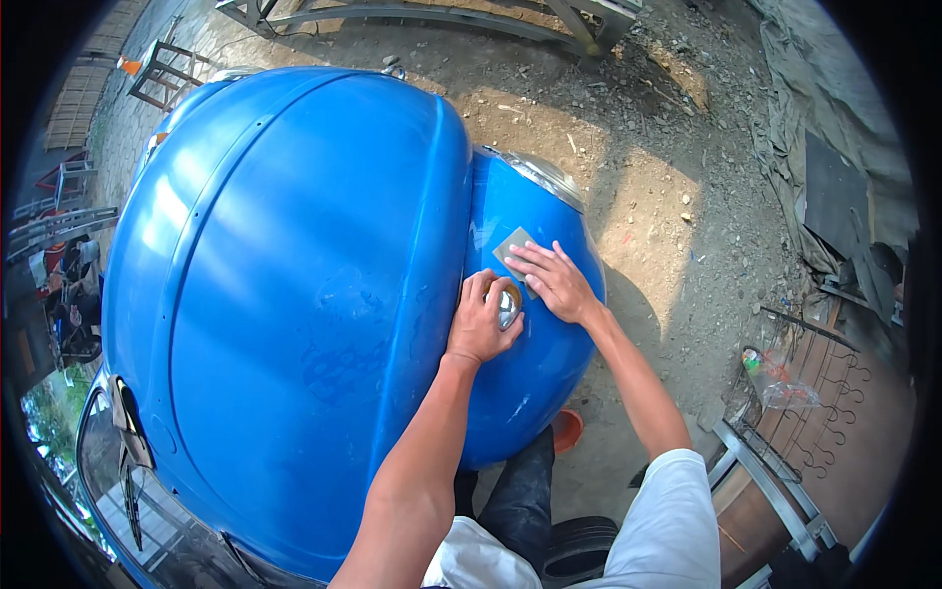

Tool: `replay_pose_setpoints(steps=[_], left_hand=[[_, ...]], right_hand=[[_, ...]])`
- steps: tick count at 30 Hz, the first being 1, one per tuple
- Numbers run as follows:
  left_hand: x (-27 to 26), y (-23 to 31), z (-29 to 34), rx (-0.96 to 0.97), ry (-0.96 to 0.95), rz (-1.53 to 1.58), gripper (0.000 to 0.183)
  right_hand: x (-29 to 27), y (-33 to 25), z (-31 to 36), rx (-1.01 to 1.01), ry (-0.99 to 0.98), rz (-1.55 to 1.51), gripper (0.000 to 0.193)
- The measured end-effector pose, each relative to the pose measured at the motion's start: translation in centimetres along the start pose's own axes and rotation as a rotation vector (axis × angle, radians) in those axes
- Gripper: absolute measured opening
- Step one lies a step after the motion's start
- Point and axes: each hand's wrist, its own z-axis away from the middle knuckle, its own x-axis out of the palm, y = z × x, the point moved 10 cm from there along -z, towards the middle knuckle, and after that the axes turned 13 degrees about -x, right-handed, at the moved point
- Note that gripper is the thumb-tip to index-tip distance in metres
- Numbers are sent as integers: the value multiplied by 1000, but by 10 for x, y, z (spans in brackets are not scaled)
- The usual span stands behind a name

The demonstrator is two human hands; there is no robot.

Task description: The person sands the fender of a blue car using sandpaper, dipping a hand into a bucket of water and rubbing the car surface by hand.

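Note:
A glossy blue car front fills the middle, with the rounded hood (304, 245) on the left and a fender (549, 363) on the right. My left hand (480, 322) is closed around a small chrome dome (507, 312) on the fender, close to the hood seam. Whether the dome is fixed there I cannot tell. Just right of it, my right hand (552, 282) presses a grey sheet of sandpaper (513, 245) to the blue paint, its fingers stretched over one edge. Past the sheet sits the chrome-rimmed headlight (540, 179). Dull smudges mark the hood's paint.
An orange-red bowl (567, 430) stands on the ground beside my leg, with a black tire (579, 550) nearer. Metal frames and a plastic bag (785, 393) lie at the right. A wooden bench (442, 15) stands on the gravel at the far side.

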Motion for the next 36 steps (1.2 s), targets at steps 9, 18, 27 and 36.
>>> replay_pose_setpoints(steps=[9,18,27,36], left_hand=[[5,5,1,24,-5,-10,55],[8,4,-1,19,-7,-45,52],[5,-2,-5,28,-8,-128,53],[10,3,0,84,41,-151,48]], right_hand=[[14,-24,38,264,271,92,42],[-5,24,149,734,726,-37,44],[57,-17,146,794,403,137,61],[50,11,186,1119,681,-13,66]])
